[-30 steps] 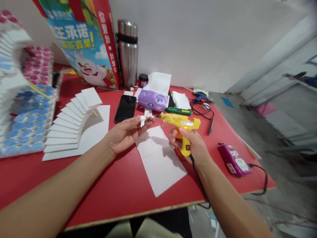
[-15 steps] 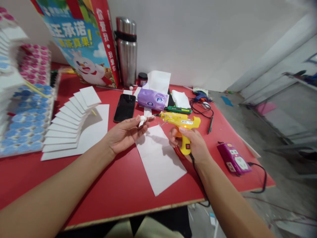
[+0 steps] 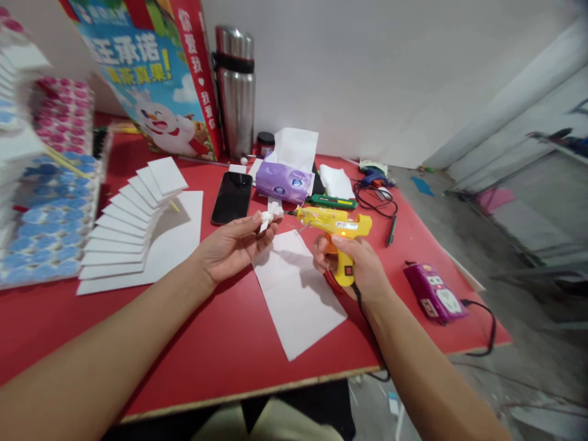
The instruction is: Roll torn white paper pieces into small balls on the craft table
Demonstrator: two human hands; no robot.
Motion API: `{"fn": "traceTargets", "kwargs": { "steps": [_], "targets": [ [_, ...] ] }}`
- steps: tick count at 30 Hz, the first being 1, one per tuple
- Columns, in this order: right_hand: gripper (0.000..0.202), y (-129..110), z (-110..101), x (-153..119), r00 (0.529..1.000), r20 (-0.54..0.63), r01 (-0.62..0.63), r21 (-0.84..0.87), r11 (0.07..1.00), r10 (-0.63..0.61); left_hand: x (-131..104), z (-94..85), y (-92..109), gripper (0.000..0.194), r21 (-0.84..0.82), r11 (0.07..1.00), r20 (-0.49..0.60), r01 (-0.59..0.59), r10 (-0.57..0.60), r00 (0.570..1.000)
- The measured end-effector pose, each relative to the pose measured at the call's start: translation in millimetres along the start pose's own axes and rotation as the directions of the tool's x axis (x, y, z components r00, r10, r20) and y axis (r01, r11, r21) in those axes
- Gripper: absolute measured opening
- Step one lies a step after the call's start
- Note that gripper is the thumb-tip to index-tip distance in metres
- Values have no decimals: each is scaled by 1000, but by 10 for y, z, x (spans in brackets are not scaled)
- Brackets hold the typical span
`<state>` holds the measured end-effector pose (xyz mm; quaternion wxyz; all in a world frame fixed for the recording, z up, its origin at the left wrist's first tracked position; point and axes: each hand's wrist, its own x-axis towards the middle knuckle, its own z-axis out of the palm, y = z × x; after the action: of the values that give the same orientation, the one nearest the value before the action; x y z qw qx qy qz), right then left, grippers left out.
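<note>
Glue gun (image 3: 350, 228) is in the right hand (image 3: 365, 264), its fingers wrapped around the handle, above the right part of the paper sheet (image 3: 296, 315). Above the sheet's far left corner, the left hand (image 3: 233, 250) pinches a small white piece (image 3: 266, 220) close to the gun's tip; whether they touch, I cannot tell. Beyond the sheet sits a tissue pack (image 3: 282, 183).

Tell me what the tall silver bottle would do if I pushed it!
The silver bottle would probably tip if pushed near its top, because it stands tall and narrow. Lying down, its rounded body could roll. Its shiny metal-looking sides might feel hard and slippery.
</note>
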<state>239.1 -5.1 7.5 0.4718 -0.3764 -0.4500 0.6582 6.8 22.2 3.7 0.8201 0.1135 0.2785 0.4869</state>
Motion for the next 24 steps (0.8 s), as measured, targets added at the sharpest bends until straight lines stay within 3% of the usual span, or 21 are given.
{"fn": "traceTargets", "kwargs": {
  "steps": [4,10,14,24],
  "targets": [
    [24,3,-7,8,1000,-2,3,8,1000,-3,-1,5,6,26,-15,1000,36,7,-7,999],
    [23,-8,-8,1,1000,9,7,8,1000,-7,-6,1,9,23,-19,1000,-7,3,-3,1000],
    [23,4,-8,2,1000,10,5,8,1000,-5,-16,-11,20,24,-9,999,55,52,-52,997],
    [24,-1,-13,6,1000,4,-3,8,1000,3,-4,-11,14,24,-21,999,19,33,-33,999]
  ]
}}
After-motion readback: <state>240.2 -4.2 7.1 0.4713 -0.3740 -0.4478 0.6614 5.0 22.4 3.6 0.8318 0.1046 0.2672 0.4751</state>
